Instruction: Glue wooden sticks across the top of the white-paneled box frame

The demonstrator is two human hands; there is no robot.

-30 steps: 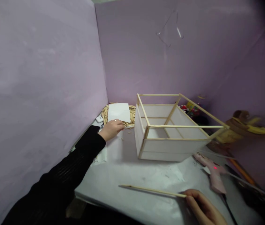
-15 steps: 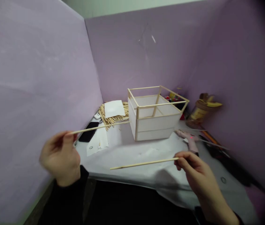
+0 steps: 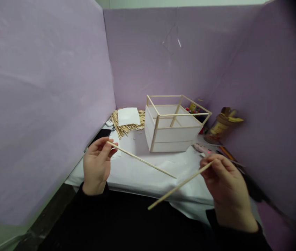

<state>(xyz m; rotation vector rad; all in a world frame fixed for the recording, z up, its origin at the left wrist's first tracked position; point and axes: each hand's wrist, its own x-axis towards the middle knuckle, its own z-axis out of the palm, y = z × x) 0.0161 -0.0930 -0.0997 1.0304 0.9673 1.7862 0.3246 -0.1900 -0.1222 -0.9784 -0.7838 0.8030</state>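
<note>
Left hand (image 3: 97, 164) pinches thin pale wooden stick (image 3: 141, 159) by its end, right hand (image 3: 223, 181) pinches second wooden stick (image 3: 180, 185) likewise, both in front of white stick-framed box (image 3: 172, 134); likely light, stiff, snappable, so light end pinch suits

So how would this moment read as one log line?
left hand: holds stick | right hand: holds second stick | box frame: on table, behind hands
</note>
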